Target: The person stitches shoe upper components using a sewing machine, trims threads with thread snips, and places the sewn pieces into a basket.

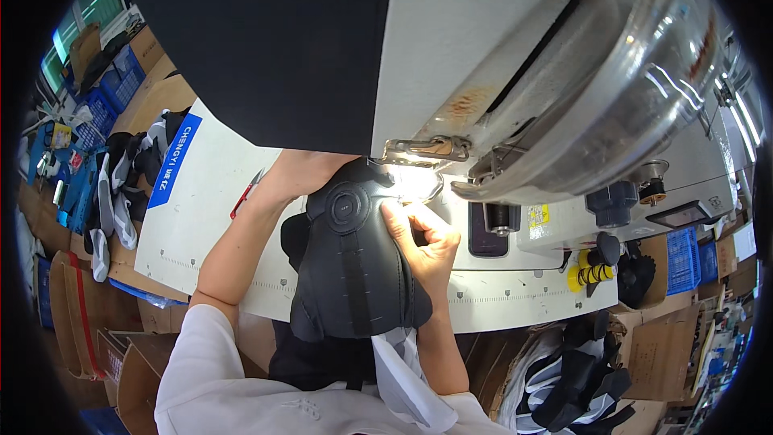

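Packed with black, grey and white cut pieces (576, 387) at lower right: a cardboard box (487, 358). Above it, by the table's right end, a blue crate (683, 259), contents too small to make out. At far left, stacked blue baskets (121, 80) with brown and dark items at the top; below them, a blue tray (76, 201) of small mixed oddments, just beside a heap of black-and-white pieces (117, 193). At lower left, a carton with a red strip (72, 314) and an open carton (149, 383), insides unreadable. Across the middle, a white tabletop (201, 229) with a ruler scale along its near edge, bearing red-handled snips (245, 196), a dark phone-like slab (489, 229) and, near the right end, a yellow-and-black cylinder (591, 275). Overhead, a sewing machine (451, 48), brightly lit beneath. Under that light and over the table's near edge, a black padded piece (348, 274) with a round raised disc. On its far left side, the left hand (318, 167), fingers hidden, state impossible to tell. On its right edge, the right hand (427, 246), thumb laid on top, fingers bent; cannot tell whether pinched shut. Beyond, window panes (97, 4) at upper left, bright tube lights (745, 121) at right.
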A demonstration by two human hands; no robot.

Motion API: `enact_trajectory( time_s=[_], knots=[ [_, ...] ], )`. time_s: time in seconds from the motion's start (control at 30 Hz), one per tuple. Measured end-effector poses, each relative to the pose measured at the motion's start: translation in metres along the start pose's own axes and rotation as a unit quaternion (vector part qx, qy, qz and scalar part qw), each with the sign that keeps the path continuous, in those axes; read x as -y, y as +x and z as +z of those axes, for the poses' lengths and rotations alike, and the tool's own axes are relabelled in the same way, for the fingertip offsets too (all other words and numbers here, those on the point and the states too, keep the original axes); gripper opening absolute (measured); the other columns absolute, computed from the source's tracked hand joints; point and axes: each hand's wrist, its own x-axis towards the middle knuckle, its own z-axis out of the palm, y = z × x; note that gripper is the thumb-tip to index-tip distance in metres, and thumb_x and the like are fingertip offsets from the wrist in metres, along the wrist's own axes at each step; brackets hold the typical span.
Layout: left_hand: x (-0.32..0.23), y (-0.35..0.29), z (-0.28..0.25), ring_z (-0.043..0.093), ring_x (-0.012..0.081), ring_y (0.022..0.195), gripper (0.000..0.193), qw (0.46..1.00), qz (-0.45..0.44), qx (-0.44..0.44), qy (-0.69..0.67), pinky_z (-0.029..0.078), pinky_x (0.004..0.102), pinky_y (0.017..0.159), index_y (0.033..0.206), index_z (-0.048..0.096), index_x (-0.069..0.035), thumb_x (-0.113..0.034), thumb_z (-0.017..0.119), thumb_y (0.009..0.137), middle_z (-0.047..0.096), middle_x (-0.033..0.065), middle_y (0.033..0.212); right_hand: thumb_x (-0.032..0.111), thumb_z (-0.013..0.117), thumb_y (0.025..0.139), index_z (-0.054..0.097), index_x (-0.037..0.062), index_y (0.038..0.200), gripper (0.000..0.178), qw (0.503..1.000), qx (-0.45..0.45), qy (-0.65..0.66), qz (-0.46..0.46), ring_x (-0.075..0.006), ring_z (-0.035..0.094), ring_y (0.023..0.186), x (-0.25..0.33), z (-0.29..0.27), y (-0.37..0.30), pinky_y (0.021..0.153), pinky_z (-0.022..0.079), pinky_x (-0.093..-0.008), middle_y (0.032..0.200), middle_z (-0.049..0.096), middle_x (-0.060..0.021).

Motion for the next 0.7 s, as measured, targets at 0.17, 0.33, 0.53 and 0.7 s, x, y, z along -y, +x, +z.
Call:
enact_trajectory(
  time_s=[0.17, 0.33, 0.53, 0.7],
  knots=[
    [-0.02, 0.004, 0.006, 0.062, 0.0183, 0.077, 0.012, 1.0, -0.015, -0.007, -0.012, 0.048, 0.0312, 0.071, 0.093, 0.067, 0.004, -0.003, 0.066, 0.083, 0.067, 0.0079, 0.087, 0.007, 0.068, 0.09, 0.069, -0.0029, 0.078, 0.015, 0.996, -0.007, -0.09, 0.01, -0.0021, 0.049, 0.059, -0.002, -0.006, -0.009, 0.054, 0.038, -0.0194, 0.066, 0.061, 0.0027],
    [-0.006, 0.004, 0.001, 0.061, 0.0161, 0.074, 0.011, 0.999, 0.009, 0.0, 0.054, 0.05, 0.0303, 0.068, 0.092, 0.067, 0.003, -0.004, 0.066, 0.083, 0.067, 0.0072, 0.084, 0.011, 0.074, 0.085, 0.071, -0.0028, 0.086, 0.014, 0.997, -0.034, -0.056, 0.041, -0.0077, 0.056, 0.064, -0.008, 0.002, -0.009, 0.06, 0.043, -0.0229, 0.071, 0.066, -0.0025],
    [-0.001, 0.006, -0.004, 0.06, 0.0146, 0.074, 0.013, 0.997, -0.068, -0.008, -0.037, 0.051, 0.0285, 0.066, 0.093, 0.067, 0.003, -0.006, 0.066, 0.083, 0.066, 0.0066, 0.084, 0.006, 0.071, 0.087, 0.07, -0.0028, 0.08, 0.011, 0.987, -0.066, -0.139, -0.047, -0.0012, 0.046, 0.058, 0.002, 0.011, -0.007, 0.051, 0.035, -0.0192, 0.063, 0.059, 0.0058],
    [0.01, 0.008, -0.003, 0.061, 0.0163, 0.079, 0.015, 0.988, -0.131, -0.05, -0.067, 0.051, 0.0299, 0.071, 0.096, 0.067, 0.004, -0.002, 0.061, 0.083, 0.066, 0.0084, 0.087, 0.006, 0.071, 0.087, 0.07, -0.0048, 0.08, 0.013, 0.99, -0.093, -0.109, 0.019, -0.0004, 0.044, 0.058, 0.0, 0.012, -0.003, 0.051, 0.033, -0.0186, 0.061, 0.057, 0.0064]
  ],
)
